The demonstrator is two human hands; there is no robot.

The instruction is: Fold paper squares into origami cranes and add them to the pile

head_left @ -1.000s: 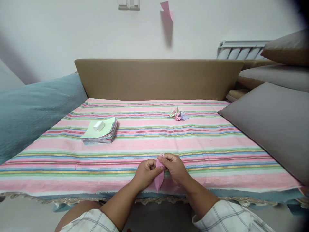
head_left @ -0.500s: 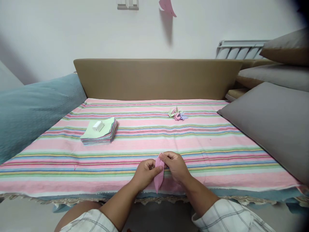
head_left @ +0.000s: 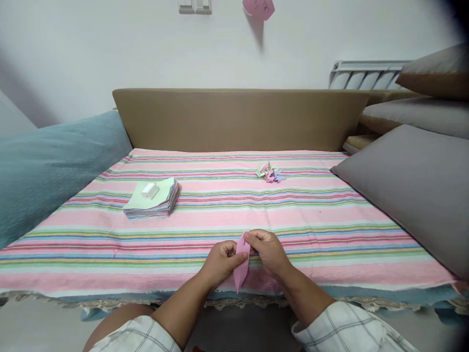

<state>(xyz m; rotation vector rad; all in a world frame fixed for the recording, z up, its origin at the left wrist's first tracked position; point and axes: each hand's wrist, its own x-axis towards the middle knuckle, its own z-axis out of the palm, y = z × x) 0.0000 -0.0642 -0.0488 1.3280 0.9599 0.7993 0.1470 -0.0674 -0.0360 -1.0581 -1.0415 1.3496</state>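
Note:
Both my hands pinch a folded pink paper piece (head_left: 241,266) over the near edge of the striped bed cover (head_left: 227,210). My left hand (head_left: 221,262) grips its left side with thumb and fingers closed. Closed on the upper tip from the right is my right hand (head_left: 268,252). The paper's long pointed end hangs down between my wrists. A stack of coloured paper squares (head_left: 152,199) lies at the left with a small white roll (head_left: 150,190) on top. A small heap of folded paper figures (head_left: 270,172) sits farther back, right of centre.
A teal blanket (head_left: 54,166) rises along the left side. Grey cushions (head_left: 414,181) are piled at the right. A tan headboard (head_left: 238,120) closes the far side. A pink paper shape (head_left: 258,8) hangs by the wall above.
My hands have shifted slightly and the pink paper's top has been worked a little between the fingertips. The hanging pink shape by the wall has turned.

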